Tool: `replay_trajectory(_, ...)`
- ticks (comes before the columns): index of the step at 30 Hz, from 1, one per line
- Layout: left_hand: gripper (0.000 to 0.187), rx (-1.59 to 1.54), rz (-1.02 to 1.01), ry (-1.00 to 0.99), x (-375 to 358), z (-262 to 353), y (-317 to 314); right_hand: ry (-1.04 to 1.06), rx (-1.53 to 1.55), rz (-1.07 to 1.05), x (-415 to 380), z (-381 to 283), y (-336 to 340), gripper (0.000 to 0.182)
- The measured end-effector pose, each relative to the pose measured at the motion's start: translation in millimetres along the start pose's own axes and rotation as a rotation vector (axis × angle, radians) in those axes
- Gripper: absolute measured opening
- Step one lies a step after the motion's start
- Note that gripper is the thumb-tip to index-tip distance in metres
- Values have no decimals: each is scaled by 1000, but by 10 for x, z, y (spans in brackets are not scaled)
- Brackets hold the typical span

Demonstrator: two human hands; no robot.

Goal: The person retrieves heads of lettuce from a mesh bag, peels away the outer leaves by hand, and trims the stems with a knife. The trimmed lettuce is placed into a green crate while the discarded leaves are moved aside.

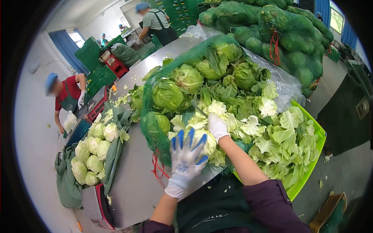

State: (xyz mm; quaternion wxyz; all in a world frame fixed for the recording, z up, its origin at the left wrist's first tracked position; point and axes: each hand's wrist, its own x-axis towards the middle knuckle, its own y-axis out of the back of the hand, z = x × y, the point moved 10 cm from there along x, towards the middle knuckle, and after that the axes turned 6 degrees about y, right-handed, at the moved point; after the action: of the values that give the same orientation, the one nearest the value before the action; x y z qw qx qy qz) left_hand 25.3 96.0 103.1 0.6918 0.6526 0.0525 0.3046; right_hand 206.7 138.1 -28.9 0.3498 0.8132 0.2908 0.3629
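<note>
My left hand (186, 157), in a white glove with blue fingertips, has its fingers spread over a pale trimmed cabbage (209, 143). Just right of it, my right hand (217, 126), in a thin white glove, is closed. A narrow grey strip that looks like a knife (199, 109) sticks out from the right hand toward the upper left; its handle is hidden. Loose cabbage leaves (250, 126) lie around both hands. Behind them, several green cabbages (168, 95) sit in an open green net bag (147, 112) on the metal table (134, 171).
At right, a bright green crate (316, 151) holds cut leaves. Trimmed cabbages (94, 163) fill a green sack on the left, beside a scale (98, 207). Full net sacks (287, 42) are piled behind. A co-worker (68, 95) stands at far left, another person (154, 21) at the back.
</note>
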Motion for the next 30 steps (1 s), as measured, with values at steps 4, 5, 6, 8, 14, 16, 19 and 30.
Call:
replay_trajectory(4, 79, 211, -147, -108, 164, 225, -318, 9, -22, -6, 12, 83, -55, 11)
replay_trajectory(5, 78, 172, -170, -105, 156, 138, -339, 40, -22, 26, -10, 40, -6, 8)
replay_trajectory(6, 78, 134, -190, -98, 136, 50, -339, 40, -21, 20, -34, 31, 6, 8)
replay_trajectory(8, 73, -37, -170, 24, 78, -286, -208, 63, -120, 46, -71, -73, 81, 5)
replay_trajectory(14, 81, -1322, -33, 464, -451, -1611, -487, 95, 19, 84, -93, -42, 77, 35)
replay_trajectory(16, 82, -1358, -32, 505, -538, -1708, -511, 26, 95, 43, -67, -104, 274, 50)
replay_trajectory(19, 84, -1081, -17, 429, -485, -1665, -464, 74, 334, 104, -207, -784, 960, 64)
replay_trajectory(30, 87, -974, -49, 258, -262, -1433, -589, 200, 380, -360, -450, -977, 168, 44)
